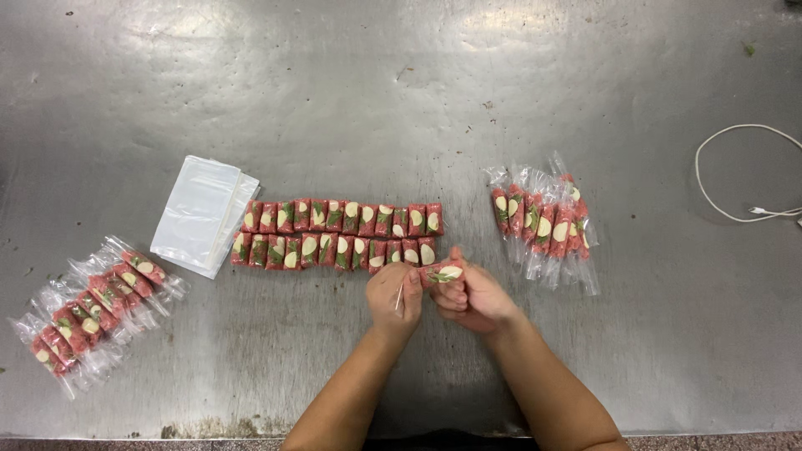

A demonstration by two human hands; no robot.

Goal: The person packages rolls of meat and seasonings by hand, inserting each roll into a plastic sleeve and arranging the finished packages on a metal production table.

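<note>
hands (434, 292) pinching red candy (441, 272), steel table (401, 100)

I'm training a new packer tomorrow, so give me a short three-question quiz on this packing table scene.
1. True or false: the loose red sweets in the middle of the metal table lie in two rows.
2. Which thing lies just left of those rows? A) a stack of clear empty bags B) a pair of scissors C) a cardboard box
3. Fill in: the right hand and the left hand hold one red ____ between them.

Key: 1 true; 2 A; 3 sweet.
</note>
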